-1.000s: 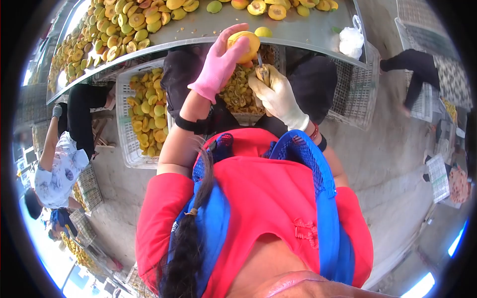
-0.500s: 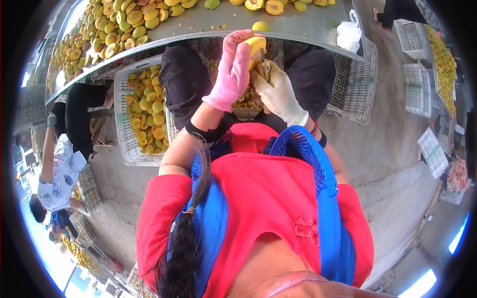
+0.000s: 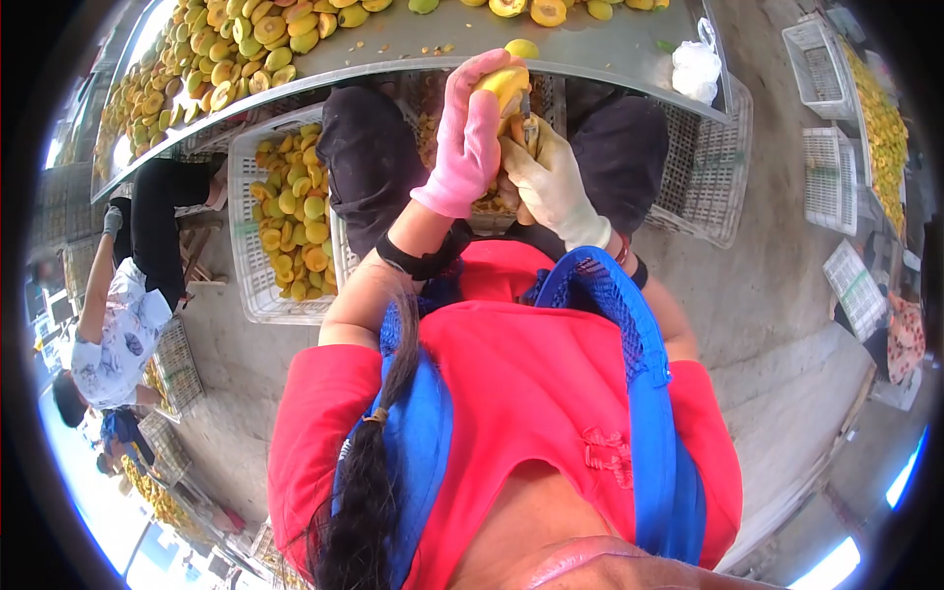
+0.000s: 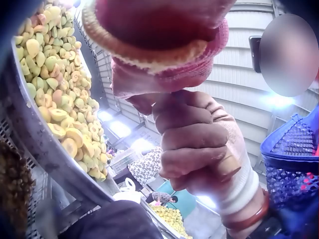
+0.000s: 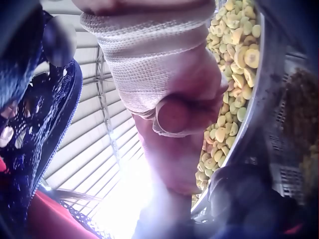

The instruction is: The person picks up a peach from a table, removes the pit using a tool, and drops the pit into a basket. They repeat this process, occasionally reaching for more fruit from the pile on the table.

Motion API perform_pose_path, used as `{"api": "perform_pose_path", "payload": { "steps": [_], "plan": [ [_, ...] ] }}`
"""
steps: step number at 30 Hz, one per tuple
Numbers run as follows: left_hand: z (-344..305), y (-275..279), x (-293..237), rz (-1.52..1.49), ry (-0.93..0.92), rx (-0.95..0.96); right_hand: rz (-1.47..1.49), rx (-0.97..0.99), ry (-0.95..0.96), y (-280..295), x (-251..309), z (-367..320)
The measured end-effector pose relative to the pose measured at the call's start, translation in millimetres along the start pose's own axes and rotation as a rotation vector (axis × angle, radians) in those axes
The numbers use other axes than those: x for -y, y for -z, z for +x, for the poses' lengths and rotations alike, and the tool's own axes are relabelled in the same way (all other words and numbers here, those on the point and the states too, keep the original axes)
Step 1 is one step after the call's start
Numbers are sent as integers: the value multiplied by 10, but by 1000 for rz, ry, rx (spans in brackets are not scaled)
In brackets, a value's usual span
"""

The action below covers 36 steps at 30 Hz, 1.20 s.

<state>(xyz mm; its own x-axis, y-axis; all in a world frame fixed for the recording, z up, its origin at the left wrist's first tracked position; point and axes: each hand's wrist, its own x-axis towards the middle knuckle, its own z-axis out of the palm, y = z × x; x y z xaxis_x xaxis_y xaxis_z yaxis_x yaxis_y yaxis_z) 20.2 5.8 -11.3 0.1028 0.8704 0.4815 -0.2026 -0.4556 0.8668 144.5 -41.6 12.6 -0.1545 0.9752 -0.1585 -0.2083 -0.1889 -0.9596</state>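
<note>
In the head view my left hand (image 3: pixel 466 147), in a pink glove, holds a yellow peach (image 3: pixel 507 87) just off the table's near edge. My right hand (image 3: pixel 557 187), in a white glove, grips a wooden-handled knife (image 3: pixel 532 130). Its blade (image 3: pixel 526 102) lies right at the peach's side. From the left wrist view, curled fingers of the right hand (image 4: pixel 192 134) wrap the handle, whose butt end (image 4: pixel 229 168) sticks out below. The round handle end (image 5: pixel 173 115) also shows in the right wrist view; the peach is hidden there.
A metal table (image 3: pixel 590 49) carries a heap of halved peaches (image 3: pixel 236 49). One peach (image 3: pixel 522 48) sits near its edge, and a white plastic bag (image 3: pixel 695 74) at the right. Crates stand beside my knees: a filled one (image 3: pixel 280 313) left, another (image 3: pixel 723 187) right. Another person (image 3: pixel 118 315) sits left.
My hands have come together; the peach has turned and the knife has moved up against it. Over the last half second both hands have hardly shifted. A passer-by at the right has gone.
</note>
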Motion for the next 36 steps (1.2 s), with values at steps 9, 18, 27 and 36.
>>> {"api": "perform_pose_path", "payload": {
  "steps": [9, 18, 27, 36],
  "plan": [
    [22, -13, -58, 6, -89, 59, -82, 15, 51, 10, 101, -30],
    [1, 94, -73, 133, -135, 113, -14, 226, -199, 59, 435, -54],
    [14, -2, -33, 66, -135, 43, 53, 98, -115, -28, 331, -76],
    [36, 24, -77, 39, -186, 75, 171, 86, -80, -64, 290, -106]
  ]
}}
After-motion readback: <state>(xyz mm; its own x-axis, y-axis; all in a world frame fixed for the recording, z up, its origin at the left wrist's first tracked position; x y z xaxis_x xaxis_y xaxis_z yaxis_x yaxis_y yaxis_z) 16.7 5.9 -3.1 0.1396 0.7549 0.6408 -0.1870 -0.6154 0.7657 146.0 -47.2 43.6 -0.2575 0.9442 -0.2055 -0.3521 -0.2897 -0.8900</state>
